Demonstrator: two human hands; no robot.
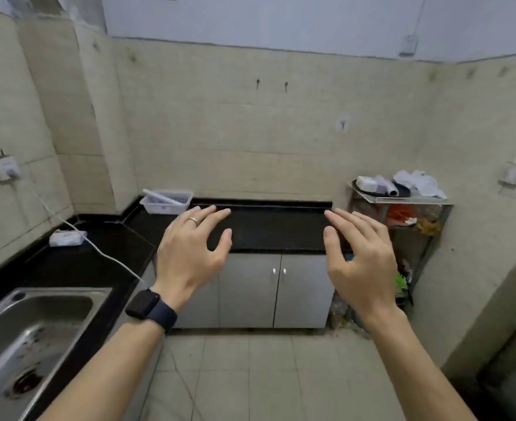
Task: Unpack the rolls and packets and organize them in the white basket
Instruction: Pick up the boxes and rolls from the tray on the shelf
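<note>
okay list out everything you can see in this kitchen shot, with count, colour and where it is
white basket: one, white, back left corner of counter, long whitish item inside
counter: one, black, L-shaped along the walls
sink: one, steel, near left
white box: one, left counter, cable attached
cabinet doors: two, grey, under counter
metal rack: one, right of counter, clutter on top
watch: one, black, left wrist
left hand: open, empty
right hand: open, empty
</note>
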